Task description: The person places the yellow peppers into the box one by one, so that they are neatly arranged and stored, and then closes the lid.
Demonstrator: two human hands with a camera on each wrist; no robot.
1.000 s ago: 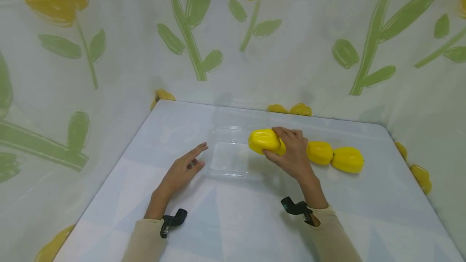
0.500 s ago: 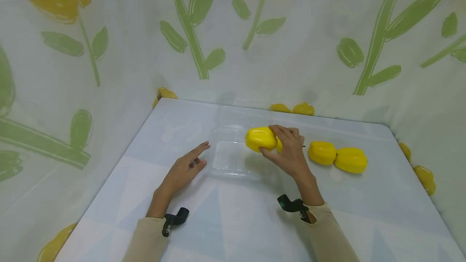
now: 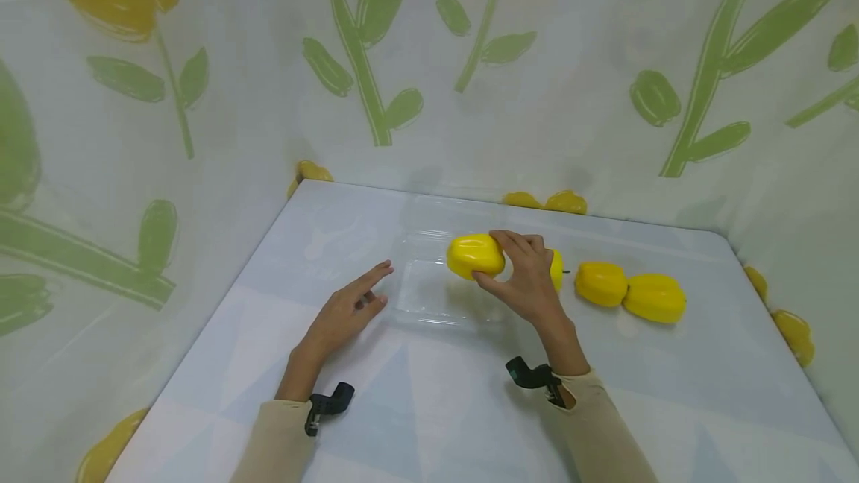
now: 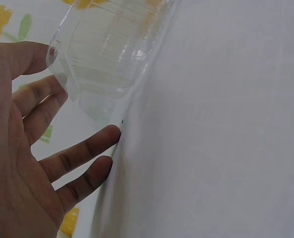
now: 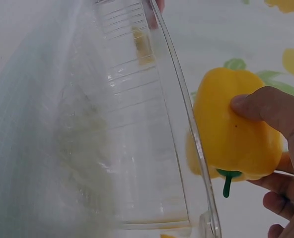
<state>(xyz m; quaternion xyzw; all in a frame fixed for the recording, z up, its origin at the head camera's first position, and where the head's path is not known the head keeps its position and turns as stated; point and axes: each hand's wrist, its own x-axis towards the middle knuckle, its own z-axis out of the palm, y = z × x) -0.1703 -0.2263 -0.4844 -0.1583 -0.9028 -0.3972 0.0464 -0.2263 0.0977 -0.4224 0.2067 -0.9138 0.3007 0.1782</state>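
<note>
My right hand [image 3: 526,285] grips a yellow bell pepper [image 3: 473,256] between thumb and fingers, above the right part of a clear plastic container [image 3: 429,319]. In the right wrist view the pepper [image 5: 231,124] shows its green stem pointing down, just past the container's rim [image 5: 179,79]. To the left of the container is my left hand [image 3: 342,315], its fingers loosely spread. The left wrist view has its upper fingertips [image 4: 37,58] right at the container's clear edge [image 4: 70,54]; nothing lies in that palm.
Three more yellow bell peppers stand in a row on the table right of the container: one [image 3: 556,271] partly hidden behind my right hand, then a second [image 3: 600,283] and a third [image 3: 655,298]. A flower-patterned curtain [image 3: 570,58] hangs behind the table.
My right hand has carried the bell pepper left, further over the container, uncovering more of the pepper behind it. My left hand stays beside the container. The head view has shifted slightly.
</note>
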